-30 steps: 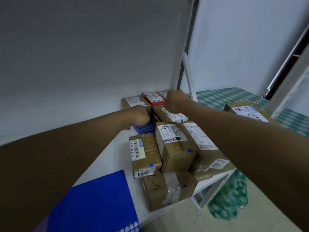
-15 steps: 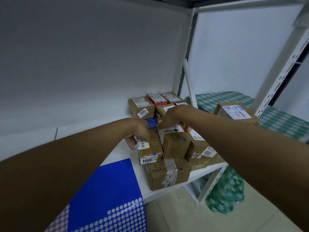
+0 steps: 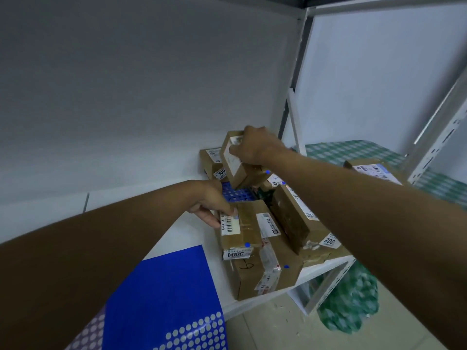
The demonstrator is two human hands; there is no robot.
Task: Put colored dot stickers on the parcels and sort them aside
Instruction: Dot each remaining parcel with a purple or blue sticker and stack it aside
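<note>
Sorting, I'd say: the right hand (image 3: 255,147) is gripping a small parcel (image 3: 236,170) raised over the far pile on the shelf (image 3: 182,238), the left hand (image 3: 209,205) is pinching the near 3004 parcel (image 3: 240,231), with setting aside probably next

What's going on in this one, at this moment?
A person is sorting small cardboard parcels on a white shelf. The right hand grips a raised parcel, tilted above the pile. The left hand holds the edge of the parcel marked 3004, which already carries a blue dot. The front parcel shows one too. A blue sticker sheet lies on the shelf nearer the camera.
</note>
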